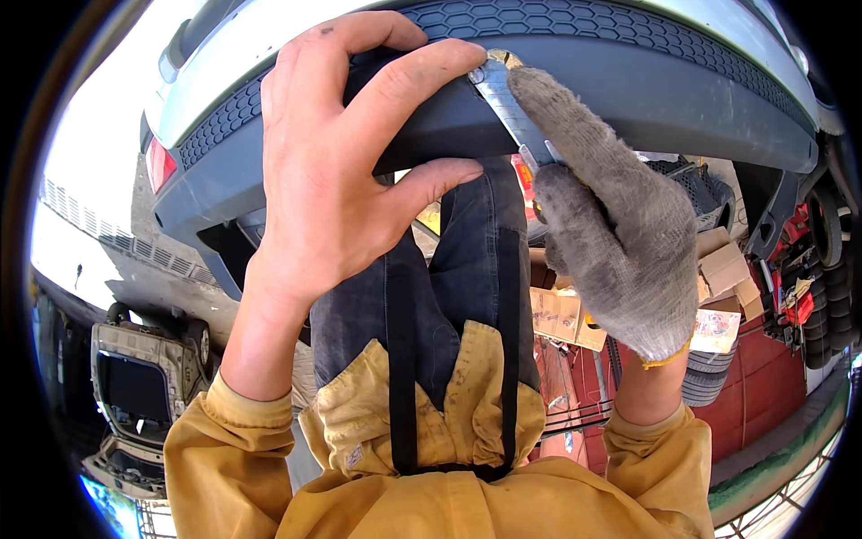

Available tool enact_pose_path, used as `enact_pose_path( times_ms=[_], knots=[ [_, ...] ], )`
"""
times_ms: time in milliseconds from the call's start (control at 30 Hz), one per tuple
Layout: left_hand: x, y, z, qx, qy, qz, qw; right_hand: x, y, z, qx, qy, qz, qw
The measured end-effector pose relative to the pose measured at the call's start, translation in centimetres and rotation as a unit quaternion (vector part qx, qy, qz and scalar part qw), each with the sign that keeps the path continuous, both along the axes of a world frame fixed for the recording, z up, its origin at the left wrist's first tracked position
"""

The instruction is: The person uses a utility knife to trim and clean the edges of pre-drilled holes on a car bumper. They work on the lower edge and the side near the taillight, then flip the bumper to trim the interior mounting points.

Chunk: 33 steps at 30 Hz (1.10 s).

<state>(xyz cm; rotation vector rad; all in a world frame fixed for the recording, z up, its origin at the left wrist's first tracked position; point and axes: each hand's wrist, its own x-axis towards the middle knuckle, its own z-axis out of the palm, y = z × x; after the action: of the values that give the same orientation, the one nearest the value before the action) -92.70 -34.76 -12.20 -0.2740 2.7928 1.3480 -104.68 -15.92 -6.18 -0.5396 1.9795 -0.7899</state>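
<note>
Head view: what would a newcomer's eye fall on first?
The bare left hand, spread large at upper centre-left, against the grey-gloved right hand opposite. Between them, a flat silver tool slants across the dark car bumper. Next, the red taillight, upper left.

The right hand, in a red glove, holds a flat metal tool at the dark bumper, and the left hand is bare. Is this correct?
The glove is grey, not red, as the head view shows. The right hand holds the metal tool at the dark bumper; the left hand is bare.
</note>
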Motion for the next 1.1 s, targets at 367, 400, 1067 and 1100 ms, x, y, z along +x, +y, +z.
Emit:
enact_pose_path(
  times_ms=[367,400,1067,1100],
  knots=[
    [0.2,0.0,-0.3,0.001,0.014,-0.001,1.0,-1.6,0.4,0.2,0.002,-0.047,0.053,0.997],
    [0.2,0.0,-0.3,0.001,0.015,-0.001,1.0,-1.7,0.5,0.3,0.001,-0.048,0.057,0.997],
    [0.2,0.5,-0.7,0.06,0.032,0.064,0.996,-4.3,-0.1,0.7,-0.035,-0.103,0.085,0.99],
    [0.1,0.6,-0.7,0.06,0.032,0.07,0.995,-4.4,-0.2,0.9,-0.023,-0.121,0.078,0.989]
  ],
)
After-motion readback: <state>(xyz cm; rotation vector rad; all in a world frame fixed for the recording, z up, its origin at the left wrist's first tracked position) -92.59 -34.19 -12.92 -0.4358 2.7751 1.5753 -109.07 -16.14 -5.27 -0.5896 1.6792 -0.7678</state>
